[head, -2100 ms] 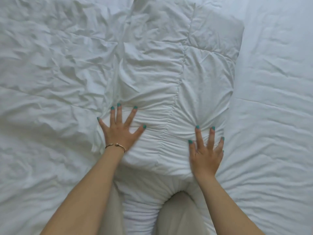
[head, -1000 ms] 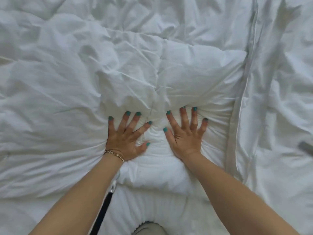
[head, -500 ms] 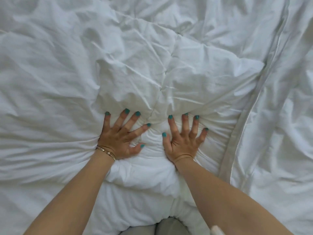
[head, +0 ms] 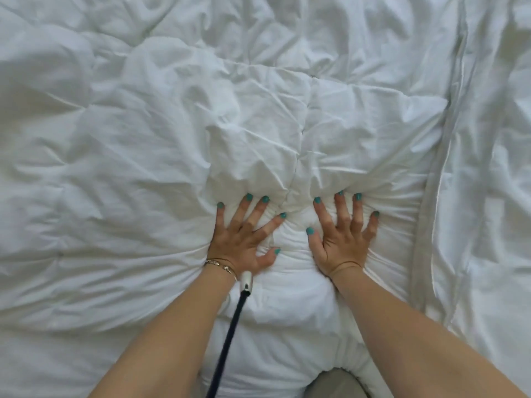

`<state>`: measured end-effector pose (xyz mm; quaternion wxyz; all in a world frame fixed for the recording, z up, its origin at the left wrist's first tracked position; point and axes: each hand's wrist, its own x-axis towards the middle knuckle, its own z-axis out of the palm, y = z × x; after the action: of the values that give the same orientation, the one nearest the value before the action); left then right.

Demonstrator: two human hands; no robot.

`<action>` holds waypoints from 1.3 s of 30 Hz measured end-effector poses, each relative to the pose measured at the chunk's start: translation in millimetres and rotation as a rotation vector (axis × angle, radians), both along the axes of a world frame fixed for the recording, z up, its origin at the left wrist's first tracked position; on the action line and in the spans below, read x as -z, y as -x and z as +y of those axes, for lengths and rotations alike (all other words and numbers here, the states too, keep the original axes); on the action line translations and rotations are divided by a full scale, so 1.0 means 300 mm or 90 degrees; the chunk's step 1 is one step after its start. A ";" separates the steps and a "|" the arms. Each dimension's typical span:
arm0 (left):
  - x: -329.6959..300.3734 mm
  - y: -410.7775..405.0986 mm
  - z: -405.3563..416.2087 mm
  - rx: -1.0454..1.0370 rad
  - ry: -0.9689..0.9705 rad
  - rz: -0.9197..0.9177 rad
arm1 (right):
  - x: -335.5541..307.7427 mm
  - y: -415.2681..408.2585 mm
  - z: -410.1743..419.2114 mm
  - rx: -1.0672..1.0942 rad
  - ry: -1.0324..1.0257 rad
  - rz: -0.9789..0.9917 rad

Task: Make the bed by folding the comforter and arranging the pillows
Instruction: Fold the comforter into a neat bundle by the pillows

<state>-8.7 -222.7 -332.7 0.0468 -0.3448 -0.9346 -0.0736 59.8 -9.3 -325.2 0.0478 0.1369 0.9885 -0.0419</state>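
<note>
Folded white comforter (head: 287, 133), centre of bed, long axis running away from viewer. Left hand (head: 244, 234) and right hand (head: 342, 234) side by side, fingers spread flat, pressing down, gripping nothing.

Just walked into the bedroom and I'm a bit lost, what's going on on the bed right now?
A person is making the bed. Both hands press flat, fingers spread, on a bunched-up white comforter: the left hand and the right hand lie side by side, apart. The bedding all around is heavily wrinkled. A dark cord with a pale tip hangs by the left wrist. No pillow can be made out as a separate thing.
</note>
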 end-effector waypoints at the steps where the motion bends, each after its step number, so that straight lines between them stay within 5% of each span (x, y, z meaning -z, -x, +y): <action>1: -0.012 0.006 -0.006 0.007 0.003 -0.020 | -0.018 0.005 -0.006 0.009 0.002 0.001; 7: -0.214 0.011 -0.058 0.077 0.018 -0.196 | -0.214 -0.005 -0.095 0.145 0.047 -0.083; 11: -0.371 0.109 -0.279 -0.051 0.044 -0.171 | -0.356 0.105 -0.332 0.359 0.266 -0.053; 17: -0.537 0.436 -0.896 -0.303 0.131 -0.150 | -0.544 0.438 -0.845 0.147 0.380 -0.125; 25: -0.793 0.858 -1.422 -0.368 0.036 0.055 | -0.803 0.882 -1.254 -0.083 0.455 -0.058; 27: -0.854 0.953 -1.498 -0.406 0.012 0.035 | -0.852 0.960 -1.336 -0.133 0.453 -0.056; 33: -0.982 1.189 -1.648 -0.581 -0.166 -0.277 | -0.973 1.220 -1.572 -0.294 0.420 -0.041; 39: -0.902 1.225 -1.628 -0.648 -0.253 -0.210 | -0.976 1.445 -1.699 -0.310 0.406 -0.142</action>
<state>-376.2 -711.2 -62.0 -0.0062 0.1803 -0.9461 -0.2688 -373.8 -518.9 -32.4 0.2034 -0.1191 0.9182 -0.3184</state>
